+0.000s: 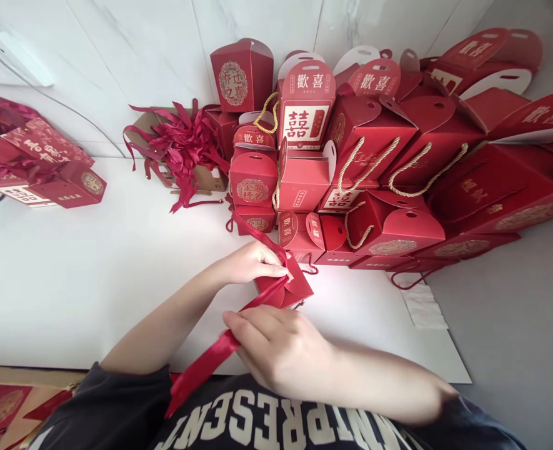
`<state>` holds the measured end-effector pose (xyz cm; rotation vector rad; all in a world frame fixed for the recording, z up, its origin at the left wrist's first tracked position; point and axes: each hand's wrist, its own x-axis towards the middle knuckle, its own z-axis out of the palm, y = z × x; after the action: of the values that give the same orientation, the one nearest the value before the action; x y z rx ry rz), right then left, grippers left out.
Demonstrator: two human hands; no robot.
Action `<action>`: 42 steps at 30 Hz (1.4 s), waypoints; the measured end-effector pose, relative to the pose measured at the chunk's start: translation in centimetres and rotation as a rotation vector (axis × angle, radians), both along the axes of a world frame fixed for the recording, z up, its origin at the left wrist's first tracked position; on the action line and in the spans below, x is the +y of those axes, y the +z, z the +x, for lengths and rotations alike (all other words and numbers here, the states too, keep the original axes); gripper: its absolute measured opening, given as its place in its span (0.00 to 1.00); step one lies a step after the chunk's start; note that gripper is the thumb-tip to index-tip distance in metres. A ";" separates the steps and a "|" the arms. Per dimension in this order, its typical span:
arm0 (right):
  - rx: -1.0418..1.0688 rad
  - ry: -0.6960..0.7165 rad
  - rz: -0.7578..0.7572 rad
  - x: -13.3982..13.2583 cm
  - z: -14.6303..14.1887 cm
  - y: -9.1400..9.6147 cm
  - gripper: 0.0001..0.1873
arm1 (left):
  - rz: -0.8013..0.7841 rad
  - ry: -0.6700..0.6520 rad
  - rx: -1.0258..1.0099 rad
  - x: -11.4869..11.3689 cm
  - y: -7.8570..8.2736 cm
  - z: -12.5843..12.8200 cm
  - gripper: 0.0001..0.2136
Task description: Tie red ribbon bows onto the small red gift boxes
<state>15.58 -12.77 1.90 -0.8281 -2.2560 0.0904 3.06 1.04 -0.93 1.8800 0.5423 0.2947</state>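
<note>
A small red gift box [299, 281] sits on the white table in front of me, partly covered by my hands. Satin red ribbon [201, 369] runs from the top of this box toward me, and another length of it stretches up and away past my fingers. With thumb and fingers closed, my left hand [252, 261] pinches the ribbon close against the box top. Nearer my body, my right hand [278, 344] grips the ribbon's near length, its loose end hanging below the fingers. The underside of the box is hidden.
Stacked red gift boxes [307, 112], many with rope handles, line the wall ahead and to the right. A cardboard box [210, 178] overflows with ribbons [182, 144]. More red boxes [77, 184] stand at far left. The white table [70, 281] meets a grey panel [515, 325] at right.
</note>
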 end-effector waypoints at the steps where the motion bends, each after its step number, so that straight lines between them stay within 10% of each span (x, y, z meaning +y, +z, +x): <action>1: -0.063 0.027 -0.002 0.3 -0.8 -0.8 0.12 | -0.002 0.002 0.024 0.0 0.2 0.0 0.14; 6: -0.238 0.040 -0.160 2.4 -2.8 -3.5 0.12 | 0.062 0.021 0.143 -0.4 0.6 0.2 0.11; 11: -0.059 0.135 -0.416 2.4 -0.2 -2.0 0.08 | 0.080 0.007 0.126 -0.6 0.7 0.1 0.05; 15: 0.010 -0.465 -0.512 2.7 3.1 -0.8 0.15 | 0.076 0.003 0.105 -0.8 0.8 0.2 0.07; 18: -0.126 -0.659 -0.571 3.8 4.1 -0.7 0.18 | 0.107 0.052 0.129 -1.0 1.1 0.2 0.08; 30: 0.139 -0.332 -0.756 5.5 6.0 -0.7 0.07 | 0.352 0.128 0.306 -2.4 4.0 0.0 0.06; 42: 0.675 -0.190 -1.000 6.7 5.2 -2.6 0.04 | 0.154 0.028 0.422 -1.1 5.9 -0.4 0.12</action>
<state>20.77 -6.11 -0.67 -1.2488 -1.3954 1.2732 2.66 -0.06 4.94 2.0974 0.8497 -0.0493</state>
